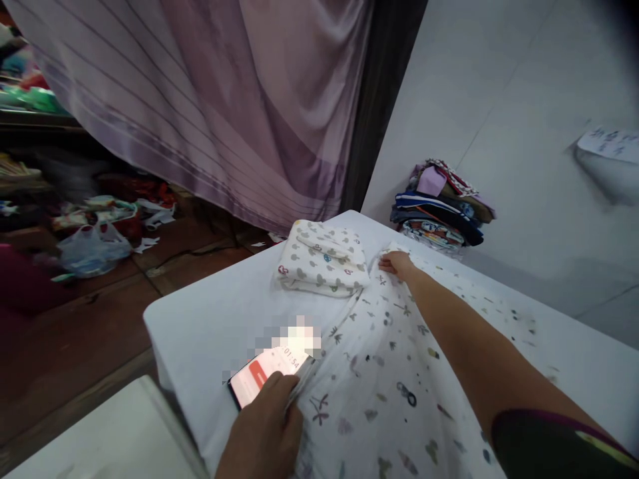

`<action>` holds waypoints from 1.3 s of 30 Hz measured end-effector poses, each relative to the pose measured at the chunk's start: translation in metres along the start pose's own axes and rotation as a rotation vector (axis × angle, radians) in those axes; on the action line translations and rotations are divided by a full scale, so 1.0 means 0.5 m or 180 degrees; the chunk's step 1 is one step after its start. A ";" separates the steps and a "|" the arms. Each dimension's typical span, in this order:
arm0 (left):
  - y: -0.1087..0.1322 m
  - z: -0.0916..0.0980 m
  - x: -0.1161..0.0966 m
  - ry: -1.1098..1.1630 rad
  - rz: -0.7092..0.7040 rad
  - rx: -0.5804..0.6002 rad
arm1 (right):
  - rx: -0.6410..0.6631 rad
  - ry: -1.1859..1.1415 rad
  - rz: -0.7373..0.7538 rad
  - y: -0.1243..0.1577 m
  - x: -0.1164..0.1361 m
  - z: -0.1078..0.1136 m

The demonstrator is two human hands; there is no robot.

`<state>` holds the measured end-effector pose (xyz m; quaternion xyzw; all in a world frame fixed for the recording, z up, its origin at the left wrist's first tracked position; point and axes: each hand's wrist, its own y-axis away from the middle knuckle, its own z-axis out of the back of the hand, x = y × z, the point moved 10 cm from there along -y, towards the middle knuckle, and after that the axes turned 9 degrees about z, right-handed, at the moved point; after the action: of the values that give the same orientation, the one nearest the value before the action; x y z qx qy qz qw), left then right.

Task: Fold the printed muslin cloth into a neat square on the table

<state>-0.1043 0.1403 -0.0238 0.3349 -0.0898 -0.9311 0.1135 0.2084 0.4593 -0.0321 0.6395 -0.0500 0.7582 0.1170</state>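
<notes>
A thin white cloth (379, 372) printed with small leaves and shapes lies spread over the white table (200, 332). My left hand (272, 422) pinches its near left edge, fingers closed on the fabric. Farther off, my right hand (397, 264) grips the cloth's far left corner, fingers folded over it. A phone (262, 376) with a lit screen lies on the table just beyond my left hand, which covers part of it. Beside my right hand sits a folded white cloth (322, 263) with grey prints.
A stack of folded clothes (439, 206) stands past the table's far edge by the wall. A purple curtain (259, 113) hangs behind the table. Plastic bags (94, 249) and clutter lie on the floor at left. A white surface (104, 439) fills the lower left corner.
</notes>
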 end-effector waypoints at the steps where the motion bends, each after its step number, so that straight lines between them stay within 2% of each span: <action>1: 0.001 -0.002 0.004 -0.0066 0.0025 0.0017 | 0.0011 -0.0013 -0.0057 0.005 -0.005 -0.004; 4: 0.008 0.000 0.009 -0.0226 0.0098 0.0031 | -0.0044 -0.0086 -0.0095 0.029 -0.004 -0.005; 7: 0.016 0.008 0.011 -0.0446 0.0200 0.0025 | -0.0052 -0.0135 0.0124 0.074 0.011 -0.006; 10: 0.022 0.012 0.009 -0.0625 0.0218 0.0049 | -0.0005 -0.0064 0.0323 0.153 0.008 0.007; 13: 0.023 0.016 0.007 -0.0727 0.0200 0.0056 | 0.0127 0.0231 0.0530 0.265 -0.009 0.063; 15: 0.022 0.021 0.006 -0.0794 0.0157 0.0000 | 0.0286 0.0888 0.0994 0.354 -0.002 0.129; 17: 0.019 0.026 0.004 -0.0867 0.0095 -0.0053 | 0.0167 0.1347 0.1301 0.450 -0.003 0.231; 18: 0.018 0.027 0.004 -0.0895 0.0064 -0.0058 | 0.0000 0.1540 0.1283 0.498 -0.013 0.293; 20: 0.017 0.026 0.004 -0.0936 0.0002 -0.0046 | -0.0549 0.1907 0.0941 0.594 -0.052 0.429; 22: 0.019 0.028 0.002 -0.0992 -0.0090 -0.0112 | -0.1203 0.2000 0.0357 0.697 -0.108 0.554; 23: 0.022 0.030 0.000 -0.1032 -0.0142 -0.0183 | -0.1453 0.1932 0.0013 0.749 -0.141 0.601; 25: 0.029 0.037 -0.007 -0.1109 -0.0231 -0.0360 | -0.1633 0.1617 -0.0402 0.835 -0.195 0.647; 28: 0.044 0.049 -0.016 -0.1160 -0.0312 -0.0581 | -0.1733 0.1152 -0.0731 0.922 -0.237 0.661; 31: 0.056 0.055 -0.025 -0.1230 -0.0386 -0.0722 | -0.1685 0.0738 -0.0962 0.965 -0.246 0.641; 34: 0.053 0.052 -0.020 -0.1371 -0.0306 -0.0750 | -0.1224 0.0538 -0.1177 0.975 -0.241 0.584; 37: 0.047 0.048 -0.013 -0.1444 -0.0224 -0.0800 | -0.0831 0.0860 -0.1204 0.978 -0.218 0.527; 39: 0.047 0.050 -0.013 -0.1447 -0.0233 -0.0863 | -0.0755 0.1165 -0.1055 0.978 -0.194 0.502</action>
<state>-0.1119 0.1219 0.0047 0.1019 0.0247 -0.9894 0.1006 0.3459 -0.0815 -0.0465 0.4731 -0.0112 0.8205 0.3207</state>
